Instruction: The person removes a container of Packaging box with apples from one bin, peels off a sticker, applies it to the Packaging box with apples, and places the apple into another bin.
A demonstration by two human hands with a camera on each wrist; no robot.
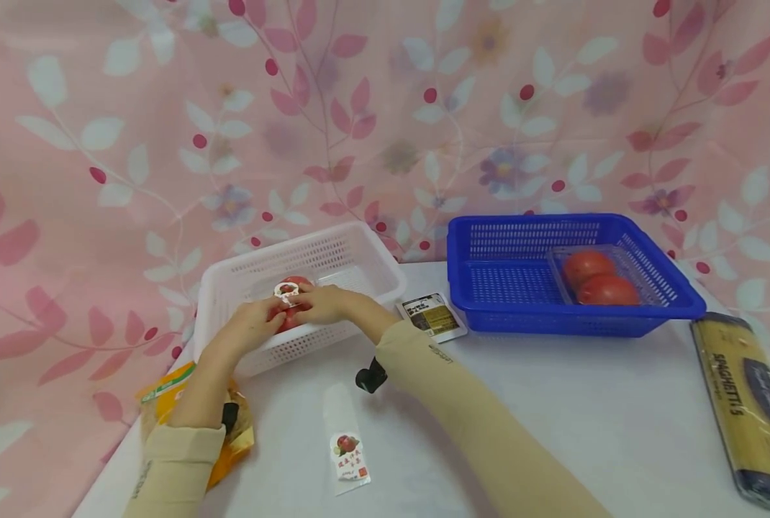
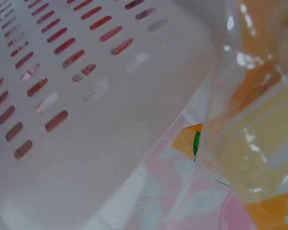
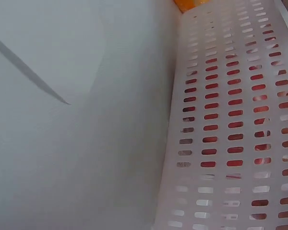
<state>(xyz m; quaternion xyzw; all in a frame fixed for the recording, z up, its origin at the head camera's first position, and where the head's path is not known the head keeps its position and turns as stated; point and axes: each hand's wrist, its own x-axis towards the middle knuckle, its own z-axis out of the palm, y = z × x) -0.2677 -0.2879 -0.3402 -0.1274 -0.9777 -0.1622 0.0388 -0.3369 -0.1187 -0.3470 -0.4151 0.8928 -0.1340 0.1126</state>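
Note:
Inside the white basket (image 1: 372, 277) at the left lies a pack of red fruit (image 1: 298, 280) with a round white label (image 1: 286, 289) on its top. My left hand (image 1: 250, 325) grips the near left side of the pack, fingers bent against the fruit. From the right, my right hand (image 1: 325, 303) holds the same pack with curled fingers near the label. Both forearms reach over the basket's near rim. The wrist views show only the slotted basket wall (image 3: 221, 143), with red fruit behind the slots; neither hand is seen there.
An orange food bag (image 1: 239, 432) lies under the left forearm. A clear strip with a fruit label (image 1: 348, 457) is on the white table. Right of the white basket are a small flat packet (image 1: 432, 316), a blue basket (image 1: 514, 316) holding two tomatoes (image 1: 608, 290), and a spaghetti pack (image 1: 744, 403).

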